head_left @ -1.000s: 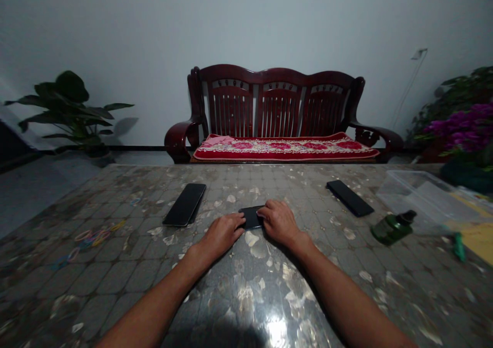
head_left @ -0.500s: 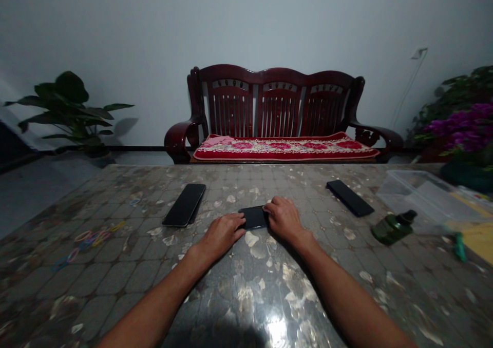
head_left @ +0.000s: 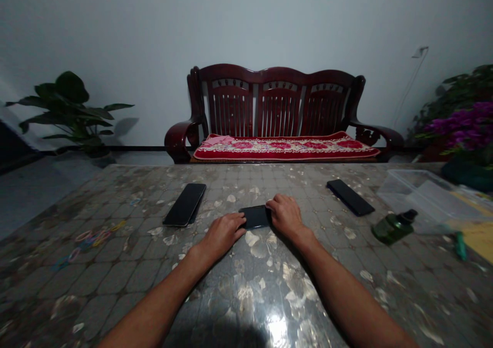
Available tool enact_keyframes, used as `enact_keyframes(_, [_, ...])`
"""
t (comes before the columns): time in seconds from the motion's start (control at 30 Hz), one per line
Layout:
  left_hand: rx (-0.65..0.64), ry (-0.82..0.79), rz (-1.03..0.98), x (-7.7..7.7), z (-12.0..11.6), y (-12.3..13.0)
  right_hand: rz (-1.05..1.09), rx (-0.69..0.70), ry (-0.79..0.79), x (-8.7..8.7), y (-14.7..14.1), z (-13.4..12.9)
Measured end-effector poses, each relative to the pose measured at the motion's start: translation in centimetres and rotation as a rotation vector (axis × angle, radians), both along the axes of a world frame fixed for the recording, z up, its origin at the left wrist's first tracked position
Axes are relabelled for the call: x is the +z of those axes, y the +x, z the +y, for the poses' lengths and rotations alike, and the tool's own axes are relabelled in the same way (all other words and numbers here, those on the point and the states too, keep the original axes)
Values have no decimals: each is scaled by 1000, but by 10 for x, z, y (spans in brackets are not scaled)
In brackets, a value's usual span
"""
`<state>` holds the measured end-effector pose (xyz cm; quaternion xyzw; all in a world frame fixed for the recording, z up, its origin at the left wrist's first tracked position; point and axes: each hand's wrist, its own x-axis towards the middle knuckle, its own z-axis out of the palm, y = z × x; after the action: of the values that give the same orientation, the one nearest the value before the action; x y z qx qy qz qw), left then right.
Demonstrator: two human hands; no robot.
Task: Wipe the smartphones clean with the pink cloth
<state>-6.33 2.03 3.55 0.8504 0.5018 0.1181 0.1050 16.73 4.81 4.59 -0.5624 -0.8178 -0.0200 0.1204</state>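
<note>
A dark phone (head_left: 256, 217) lies sideways on the table, its black face up, between my two hands. My left hand (head_left: 226, 228) holds its left end with thumb and fingers. At the opposite end, my right hand (head_left: 285, 215) is closed on the edge with curled fingers, which hide that end. To the left lies a larger black phone (head_left: 185, 205), slanted, with something dark showing beneath its right side. Another dark, phone-shaped slab (head_left: 349, 197) rests at the right, apart from my hands.
Coloured bands (head_left: 100, 236) lie at left on the patterned table (head_left: 146, 281). A green bottle (head_left: 393, 227) with a black top is at right, beside a clear plastic box (head_left: 416, 199) and a small green item (head_left: 460, 246). Beyond stands a wooden bench (head_left: 279, 101).
My right hand has shifted slightly to the right, so a little more of the phone's right side shows. The left hand has stayed in place.
</note>
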Motion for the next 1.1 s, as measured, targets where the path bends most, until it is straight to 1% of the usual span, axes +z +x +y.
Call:
enact_keyframes(0.13, [3,2,-6,1,0,1,32,165,11,-1,-9,-8])
enact_keyframes(0.2, [-1,-1,-8,0,-1,1,42,192,12,-2,-10,-9])
enact_keyframes(0.27, [-2,-6,-9,0,-1,1,44,148,14,-2,-7,-6])
enact_keyframes(0.4, [1,-12,-7,2,-2,1,18,-26,18,-1,3,1])
enact_keyframes(0.47, [1,-19,-2,3,-2,1,11,-61,24,-1,5,2])
enact_keyframes(0.53, [1,-19,4,3,-2,1,20,-20,24,-1,4,0])
enact_keyframes(0.67, [-5,5,-2,2,0,0,61,143,-8,0,-3,-7])
enact_keyframes(0.73, [-17,16,-11,1,2,0,71,170,-34,1,-5,-9])
enact_keyframes(0.8, [-33,27,-28,2,4,1,76,127,-45,1,-3,-8])
enact_keyframes(0.97, [-54,24,-41,7,8,6,87,-71,4,-4,7,-2])
enact_keyframes(1.1, [-70,18,13,8,11,8,122,-124,5,-11,11,1])
